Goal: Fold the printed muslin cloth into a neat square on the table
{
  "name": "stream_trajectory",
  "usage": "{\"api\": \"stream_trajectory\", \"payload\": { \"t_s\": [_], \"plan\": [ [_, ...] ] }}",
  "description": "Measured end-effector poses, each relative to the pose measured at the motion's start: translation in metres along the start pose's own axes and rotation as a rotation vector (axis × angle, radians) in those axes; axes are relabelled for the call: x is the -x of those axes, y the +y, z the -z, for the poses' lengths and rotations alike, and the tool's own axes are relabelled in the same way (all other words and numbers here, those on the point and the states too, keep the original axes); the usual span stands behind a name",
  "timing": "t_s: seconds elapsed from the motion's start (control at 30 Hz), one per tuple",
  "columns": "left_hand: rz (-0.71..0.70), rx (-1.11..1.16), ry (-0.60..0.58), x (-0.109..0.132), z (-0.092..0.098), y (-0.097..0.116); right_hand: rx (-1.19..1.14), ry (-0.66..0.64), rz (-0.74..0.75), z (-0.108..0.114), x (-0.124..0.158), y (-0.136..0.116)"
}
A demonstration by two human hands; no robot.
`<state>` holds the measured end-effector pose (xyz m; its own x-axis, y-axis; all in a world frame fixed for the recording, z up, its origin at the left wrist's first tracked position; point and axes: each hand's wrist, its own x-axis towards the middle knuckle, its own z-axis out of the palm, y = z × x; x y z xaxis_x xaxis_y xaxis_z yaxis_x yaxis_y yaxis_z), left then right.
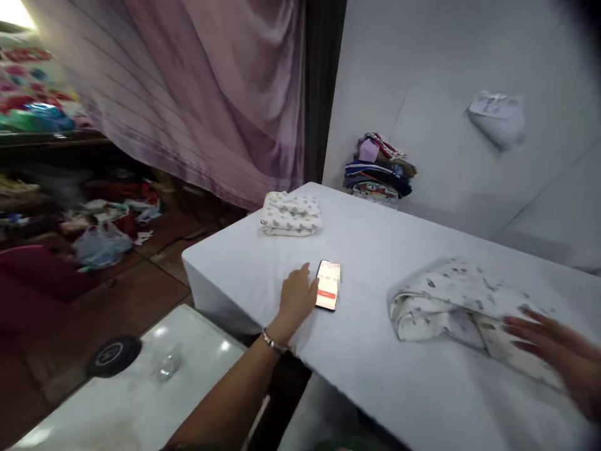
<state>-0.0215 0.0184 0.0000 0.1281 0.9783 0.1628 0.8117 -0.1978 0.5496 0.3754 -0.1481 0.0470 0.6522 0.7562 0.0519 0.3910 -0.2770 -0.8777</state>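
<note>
My left hand [297, 297] reaches across the white-covered table [375, 363] and touches the left edge of a smartphone [327, 284] whose screen is lit white and red. Its fingers are curled loosely by the phone, with a thin bracelet on the wrist. My right hand [558, 351], blurred by motion, lies with fingers spread on a crumpled white patterned cloth [451, 307] at the right of the table. A second white patterned cloth [291, 213], neatly folded, sits at the table's far left corner.
A stack of folded colourful clothes [379, 168] stands on a pale surface behind the table, with a white bag [498, 116] further right. A pink curtain [211, 94] hangs at the back. Clutter covers the floor at left. A glossy white stand [141, 388] holds a black disc [115, 354].
</note>
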Motion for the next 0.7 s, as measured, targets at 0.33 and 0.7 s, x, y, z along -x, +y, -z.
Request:
{"api": "stream_trajectory", "payload": {
  "t_s": [0.33,0.7],
  "plan": [
    [0.056,-0.005,-0.126,-0.008,-0.006,-0.002,-0.515,-0.82,-0.374,-0.207,0.051,-0.08],
    [0.015,0.05,-0.151,-0.021,0.002,-0.022,-0.551,-0.905,-0.416,-0.238,0.038,-0.093]
  ]
}}
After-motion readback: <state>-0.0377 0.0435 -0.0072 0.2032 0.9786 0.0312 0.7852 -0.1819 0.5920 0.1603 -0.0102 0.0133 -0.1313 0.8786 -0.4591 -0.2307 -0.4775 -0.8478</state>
